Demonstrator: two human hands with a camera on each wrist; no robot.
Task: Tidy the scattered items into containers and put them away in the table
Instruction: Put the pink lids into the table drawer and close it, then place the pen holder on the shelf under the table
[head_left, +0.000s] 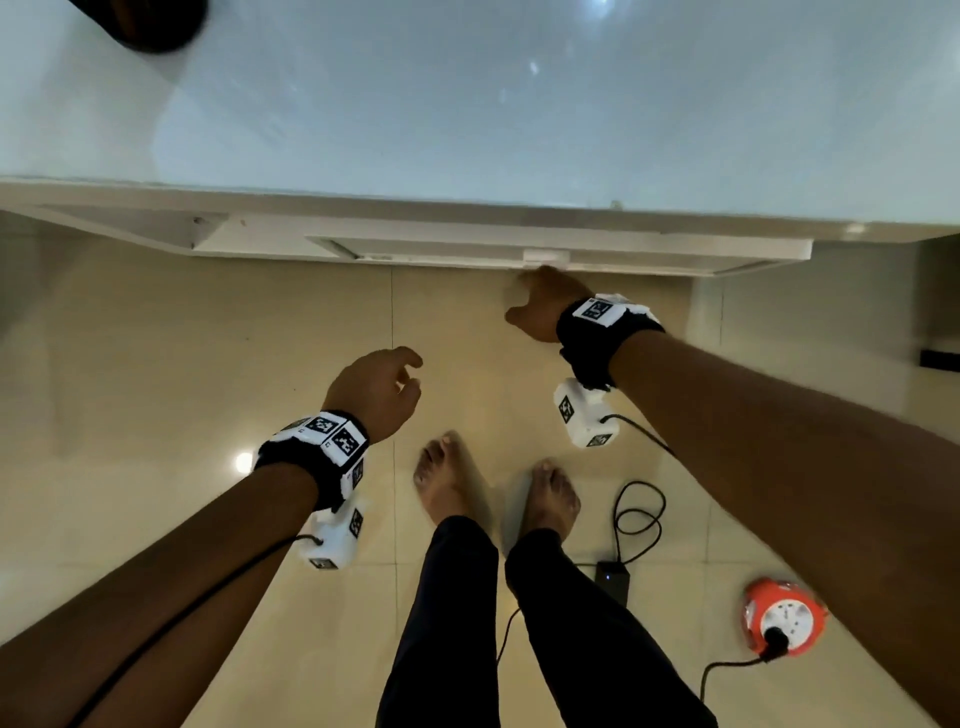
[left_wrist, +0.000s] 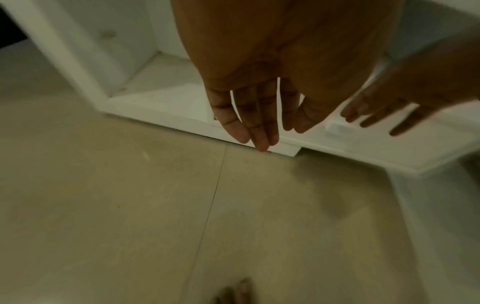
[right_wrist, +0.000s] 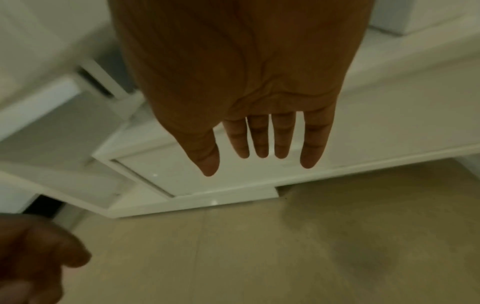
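Observation:
A white table (head_left: 467, 104) with a glossy top stands in front of me. Below its front edge a white drawer front (head_left: 519, 249) sticks out a little, with a small white handle (head_left: 545, 255). My right hand (head_left: 527, 296) reaches up to that handle; in the right wrist view its fingers (right_wrist: 261, 142) are straight and spread before the white panel (right_wrist: 197, 170), holding nothing. My left hand (head_left: 408, 374) hangs lower and to the left, over the floor, fingers (left_wrist: 255, 127) loose and empty. An open white compartment (left_wrist: 155, 78) shows in the left wrist view. No loose items or containers are in view.
A dark object (head_left: 140, 21) lies at the table's far left corner. On the beige tiled floor (head_left: 208, 364) are my bare feet (head_left: 452, 473), a black power adapter (head_left: 613, 577) with a looped cable, and an orange extension reel (head_left: 782, 616) at the right.

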